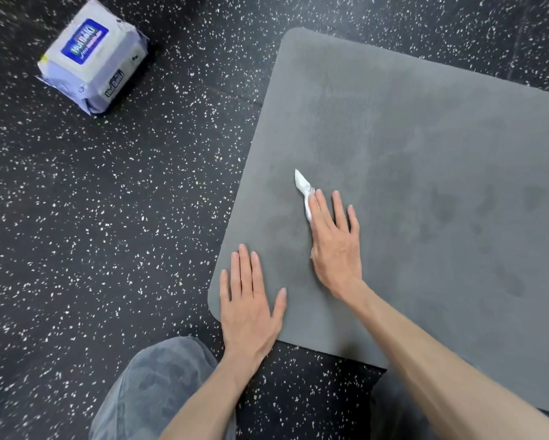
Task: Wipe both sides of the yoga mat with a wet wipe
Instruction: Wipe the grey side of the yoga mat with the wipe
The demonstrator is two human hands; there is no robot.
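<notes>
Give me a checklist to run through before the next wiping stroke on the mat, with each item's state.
1. Wet wipe under the right hand: ok, the flat fingers press it onto the mat, one end sticking out.
2. Left hand steadying the yoga mat: ok, it rests flat near the corner.
3. Mat lying flat on the floor: ok in the part shown.
4. Wipe still moist: cannot tell.
5. Spare wipes within sight: ok, the pack lies on the floor beside the mat.
6. Underside wiped: cannot tell.
</notes>
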